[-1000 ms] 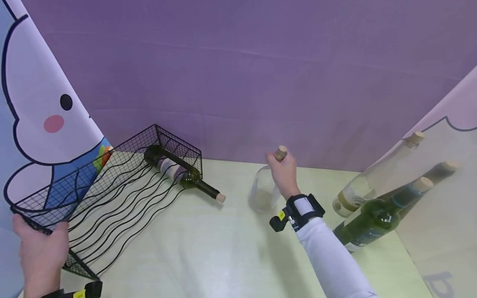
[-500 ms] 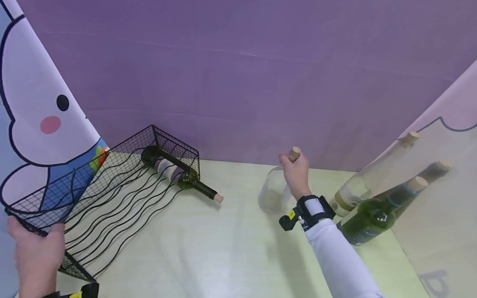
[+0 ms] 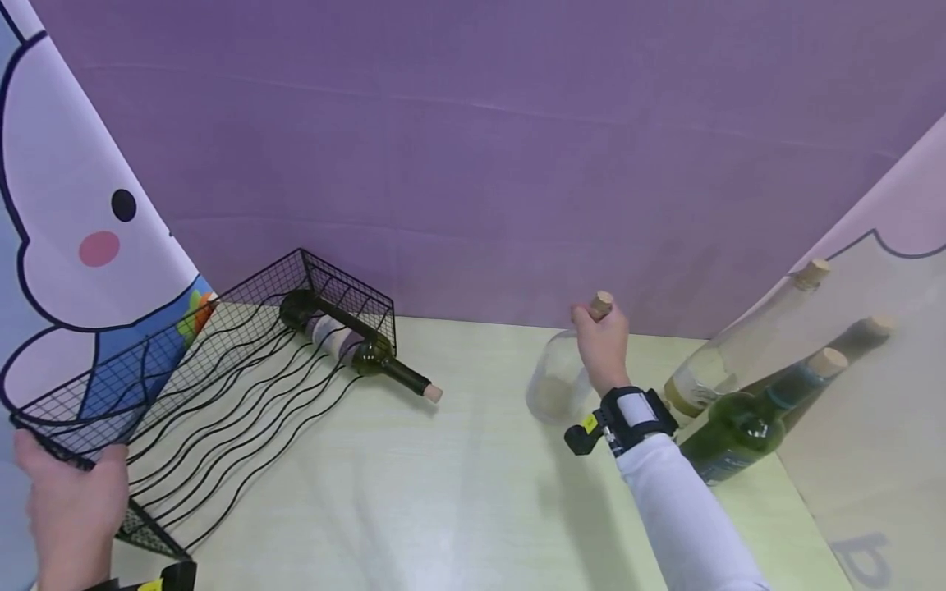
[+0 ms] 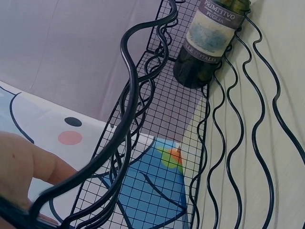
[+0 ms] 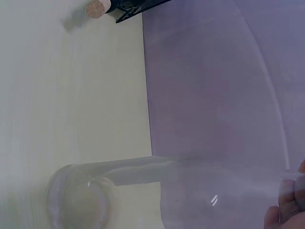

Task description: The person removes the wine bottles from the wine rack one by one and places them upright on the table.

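My right hand (image 3: 602, 349) grips the neck of a clear glass bottle (image 3: 550, 386), its cork (image 3: 602, 303) sticking out above the fingers. The right wrist view shows this bottle's clear body (image 5: 128, 195) from the side, with fingertips (image 5: 288, 202) at its neck. On the left, my left hand (image 3: 74, 501) holds the near end of a black wire wine rack (image 3: 244, 361), thumb and fingers around the frame. A dark green wine bottle (image 3: 375, 359) lies in the rack's far end, corked neck pointing right; its label (image 4: 209, 36) shows in the left wrist view.
At the right stand a corked green bottle (image 3: 742, 431), a clear bottle (image 3: 705, 377) with a gold band, and a dark bottle neck (image 3: 857, 341) behind them. A purple backdrop (image 3: 473, 164) rises behind the pale table (image 3: 443, 492).
My right hand has moved right with the clear bottle, towards the standing bottles. The left hand keeps its hold on the rack; the view has shifted slightly.
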The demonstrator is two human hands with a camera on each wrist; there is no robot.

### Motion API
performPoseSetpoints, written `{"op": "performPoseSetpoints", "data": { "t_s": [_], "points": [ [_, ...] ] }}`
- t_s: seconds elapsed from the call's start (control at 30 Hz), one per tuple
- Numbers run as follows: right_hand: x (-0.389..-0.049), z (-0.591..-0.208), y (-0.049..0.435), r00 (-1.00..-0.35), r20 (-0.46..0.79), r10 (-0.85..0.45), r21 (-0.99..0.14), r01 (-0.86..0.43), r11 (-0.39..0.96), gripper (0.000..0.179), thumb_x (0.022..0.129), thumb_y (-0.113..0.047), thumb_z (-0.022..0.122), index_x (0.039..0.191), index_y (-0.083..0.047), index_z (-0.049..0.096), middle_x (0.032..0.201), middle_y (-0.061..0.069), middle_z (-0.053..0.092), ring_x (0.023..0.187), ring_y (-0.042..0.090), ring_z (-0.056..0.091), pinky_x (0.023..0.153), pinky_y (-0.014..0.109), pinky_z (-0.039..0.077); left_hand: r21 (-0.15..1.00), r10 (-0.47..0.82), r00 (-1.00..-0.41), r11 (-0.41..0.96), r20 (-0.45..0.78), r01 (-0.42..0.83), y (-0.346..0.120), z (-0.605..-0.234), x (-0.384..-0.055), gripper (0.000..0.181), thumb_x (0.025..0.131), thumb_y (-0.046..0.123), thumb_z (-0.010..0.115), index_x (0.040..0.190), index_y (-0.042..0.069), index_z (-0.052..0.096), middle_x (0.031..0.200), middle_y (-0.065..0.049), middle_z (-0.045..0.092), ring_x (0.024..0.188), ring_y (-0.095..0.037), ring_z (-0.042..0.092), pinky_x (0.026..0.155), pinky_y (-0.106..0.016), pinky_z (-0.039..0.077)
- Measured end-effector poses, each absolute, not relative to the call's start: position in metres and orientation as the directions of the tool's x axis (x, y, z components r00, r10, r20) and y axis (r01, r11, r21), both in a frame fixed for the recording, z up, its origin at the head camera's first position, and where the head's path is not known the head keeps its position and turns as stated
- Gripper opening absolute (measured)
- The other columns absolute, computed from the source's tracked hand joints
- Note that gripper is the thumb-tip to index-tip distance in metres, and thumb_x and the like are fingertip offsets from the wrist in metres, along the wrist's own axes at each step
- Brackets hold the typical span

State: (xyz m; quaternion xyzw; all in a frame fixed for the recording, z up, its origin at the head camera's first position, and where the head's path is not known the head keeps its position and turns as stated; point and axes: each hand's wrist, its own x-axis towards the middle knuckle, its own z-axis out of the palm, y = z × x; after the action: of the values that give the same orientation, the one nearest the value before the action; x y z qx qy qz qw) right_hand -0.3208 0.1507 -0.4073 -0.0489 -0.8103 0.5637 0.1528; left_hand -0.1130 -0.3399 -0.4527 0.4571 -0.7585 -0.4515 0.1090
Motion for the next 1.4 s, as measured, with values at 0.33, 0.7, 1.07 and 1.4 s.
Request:
{"op": "performPoseSetpoints", "data": {
  "t_s": [0.33,0.7,1.07,1.4],
  "points": [
    [-0.322,-0.407,0.177,-0.901,0.196,0.386,-0.929,-0.044,0.368,0.023,0.096,-0.019,0.057,0.079,-0.013,0.042,0.074,-0.003,0.042,0.068,0.012,0.040,0.065,0.025,0.034,0.781,-0.793,-0.560,0.184,-0.241,-0.597,-0.336,-0.445,-0.111,0.082,0.097,0.028,0.036,0.155,0.021,-0.022,0.162,-0.031,0.004,0.148,-0.053,0.010,0.120,-0.064,0.015],
    [-0.321,-0.406,0.207,-0.811,0.222,0.541,-0.935,-0.020,0.353,0.023,0.091,-0.015,0.055,0.075,-0.015,0.040,0.065,-0.008,0.039,0.060,0.010,0.036,0.057,0.026,0.030,0.779,-0.801,-0.546,0.171,-0.247,-0.603,-0.338,-0.449,-0.113,0.082,0.097,0.026,0.035,0.155,0.022,-0.022,0.163,-0.029,0.003,0.149,-0.052,0.009,0.120,-0.063,0.015],
    [-0.319,-0.406,0.226,-0.714,0.230,0.661,-0.954,-0.030,0.300,0.023,0.089,-0.010,0.052,0.072,-0.016,0.038,0.067,-0.005,0.032,0.065,0.011,0.034,0.061,0.026,0.028,0.783,-0.789,-0.558,0.169,-0.256,-0.599,-0.335,-0.446,-0.113,0.082,0.098,0.028,0.035,0.155,0.020,-0.024,0.163,-0.029,0.000,0.149,-0.051,0.007,0.120,-0.063,0.014],
    [-0.318,-0.403,0.238,-0.648,0.161,0.744,-0.964,0.059,0.259,0.007,0.093,-0.015,0.051,0.088,-0.020,0.049,0.082,-0.009,0.043,0.080,0.005,0.043,0.074,0.020,0.034,0.776,-0.789,-0.560,0.182,-0.251,-0.604,-0.337,-0.447,-0.112,0.083,0.097,0.030,0.036,0.155,0.020,-0.023,0.162,-0.030,0.001,0.149,-0.052,0.008,0.120,-0.063,0.014]
  ]
}}
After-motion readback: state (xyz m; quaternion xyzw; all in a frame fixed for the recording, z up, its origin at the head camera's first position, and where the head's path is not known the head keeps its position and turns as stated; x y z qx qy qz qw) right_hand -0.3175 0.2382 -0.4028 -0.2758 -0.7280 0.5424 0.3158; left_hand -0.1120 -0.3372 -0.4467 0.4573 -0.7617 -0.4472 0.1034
